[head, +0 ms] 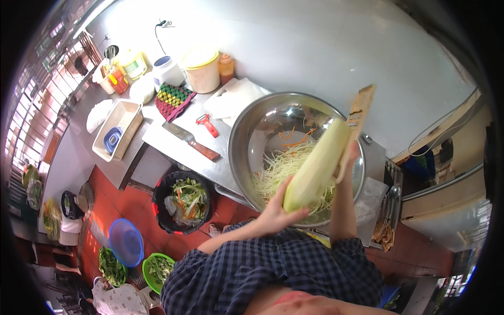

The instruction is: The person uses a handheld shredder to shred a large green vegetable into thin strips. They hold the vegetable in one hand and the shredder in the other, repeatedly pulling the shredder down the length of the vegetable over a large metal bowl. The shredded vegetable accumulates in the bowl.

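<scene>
My left hand [281, 210] grips the lower end of a large peeled, pale green vegetable [315, 169], held tilted over a wide steel bowl [240, 130]. Behind the vegetable's upper part, my right hand [349, 157] is closed around the handle of a wooden hand grater or shredder [359, 112]; the vegetable hides some of its fingers. The tool's slotted blade end points up and lies against or close beside the vegetable. Thin pale green shreds [275, 169] and a few orange strips [301, 141] lie in the bowl.
Left of the bowl are a knife [193, 143] on a white cutting board [161, 138], a red peeler [207, 125] and a patterned cloth [173, 100]. A bin of peelings [185, 202] stands below the counter. Tubs [201, 75] line the wall. Clear plastic [370, 197] lies right of the bowl.
</scene>
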Motion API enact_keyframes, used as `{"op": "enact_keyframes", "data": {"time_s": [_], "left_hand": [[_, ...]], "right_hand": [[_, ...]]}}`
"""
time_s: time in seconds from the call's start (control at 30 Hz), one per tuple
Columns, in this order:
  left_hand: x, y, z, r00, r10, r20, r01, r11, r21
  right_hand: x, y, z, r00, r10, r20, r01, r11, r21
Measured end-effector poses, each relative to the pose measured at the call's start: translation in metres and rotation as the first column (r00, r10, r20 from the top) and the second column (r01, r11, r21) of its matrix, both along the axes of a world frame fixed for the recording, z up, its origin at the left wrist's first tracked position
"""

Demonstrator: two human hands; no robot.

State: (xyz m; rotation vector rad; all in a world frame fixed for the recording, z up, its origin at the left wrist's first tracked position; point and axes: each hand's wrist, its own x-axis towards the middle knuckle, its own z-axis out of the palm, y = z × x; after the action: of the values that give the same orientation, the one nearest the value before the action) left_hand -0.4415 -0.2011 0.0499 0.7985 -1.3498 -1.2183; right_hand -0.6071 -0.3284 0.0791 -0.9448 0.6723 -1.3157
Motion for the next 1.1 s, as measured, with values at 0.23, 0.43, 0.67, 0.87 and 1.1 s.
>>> {"op": "enact_keyframes", "data": {"time_s": [0.23, 0.43, 0.67, 0.87, 1.1], "left_hand": [[0.006, -0.027, 0.003, 0.994, 0.104, 0.028, -0.104, 0.995, -0.001], [0.007, -0.044, 0.01, 0.994, 0.103, 0.023, -0.103, 0.995, -0.001], [-0.012, -0.028, 0.002, 0.987, 0.09, -0.131, -0.097, 0.994, -0.046], [0.007, -0.055, 0.011, 0.987, 0.156, -0.031, -0.156, 0.988, 0.001], [0.0, -0.048, 0.016, 0.965, 0.213, -0.154, -0.221, 0.975, -0.036]], "right_hand": [[0.043, 0.052, -0.056, 0.962, -0.257, 0.096, 0.253, 0.966, 0.046], [0.023, 0.06, -0.069, 1.0, 0.008, 0.018, -0.01, 0.996, 0.088], [0.029, 0.043, -0.067, 0.992, -0.123, -0.029, 0.116, 0.978, -0.173], [0.039, 0.072, -0.073, 0.994, 0.066, -0.084, -0.058, 0.994, 0.094], [0.032, 0.049, -0.053, 0.989, 0.14, -0.037, -0.138, 0.989, 0.051]]}}
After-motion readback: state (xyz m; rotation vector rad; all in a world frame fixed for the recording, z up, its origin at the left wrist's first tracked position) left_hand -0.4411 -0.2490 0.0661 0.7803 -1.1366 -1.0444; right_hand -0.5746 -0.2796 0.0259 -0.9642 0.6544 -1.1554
